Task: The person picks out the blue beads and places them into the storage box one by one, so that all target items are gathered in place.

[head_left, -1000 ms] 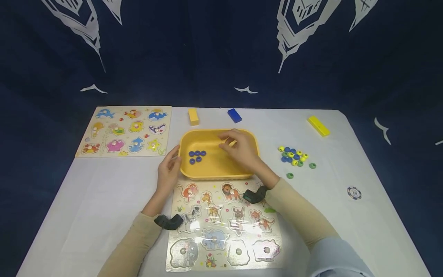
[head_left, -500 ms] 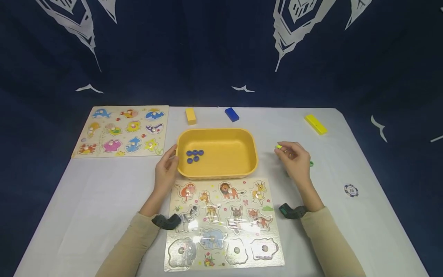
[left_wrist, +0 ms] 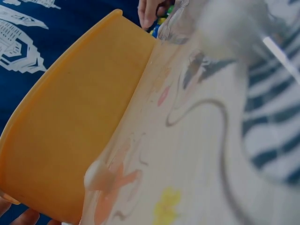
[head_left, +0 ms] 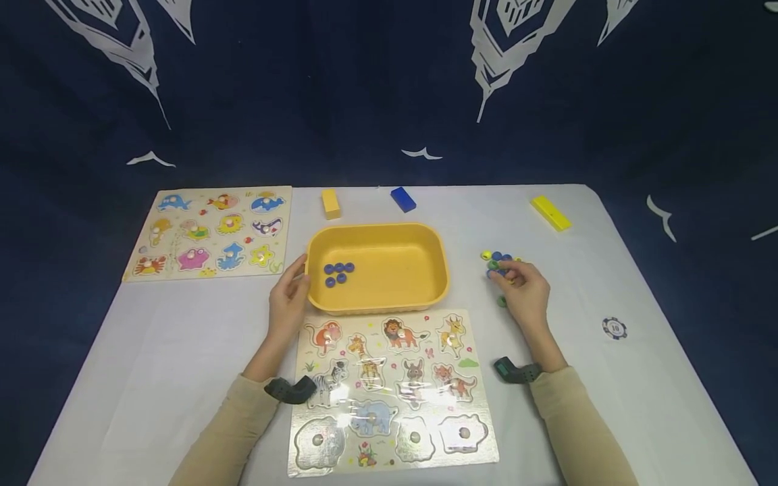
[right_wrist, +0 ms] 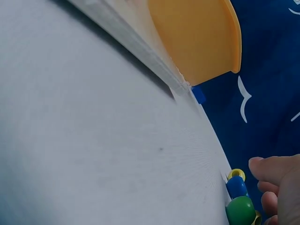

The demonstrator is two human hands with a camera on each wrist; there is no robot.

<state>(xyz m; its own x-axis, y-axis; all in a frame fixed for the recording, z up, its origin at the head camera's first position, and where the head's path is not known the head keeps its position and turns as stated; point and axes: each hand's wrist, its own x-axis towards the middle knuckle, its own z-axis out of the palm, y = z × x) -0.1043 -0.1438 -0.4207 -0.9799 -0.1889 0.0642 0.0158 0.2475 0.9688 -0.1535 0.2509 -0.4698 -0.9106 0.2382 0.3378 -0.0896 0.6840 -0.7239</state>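
On the white tabletop (head_left: 152, 351) we see five ring-shaped blue beads (head_left: 339, 268) in a smooth, round-cornered tray (head_left: 401, 277), the left hand (head_left: 288, 297) resting unclenched against its rim. The right hand (head_left: 526, 293) is at the loose glossy beads (head_left: 497, 256); we cannot tell whether its fingers grasp one.

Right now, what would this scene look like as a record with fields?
Left hand: touching left side of yellow tray
Right hand: at loose beads, pinch unclear
In tray: five blue beads
Loose colours: blue, green, yellow
Boards: sea-animal board back left; land-animal board nearest person
Blocks: yellow block and blue block behind tray; long yellow block back right
Right side: round chip
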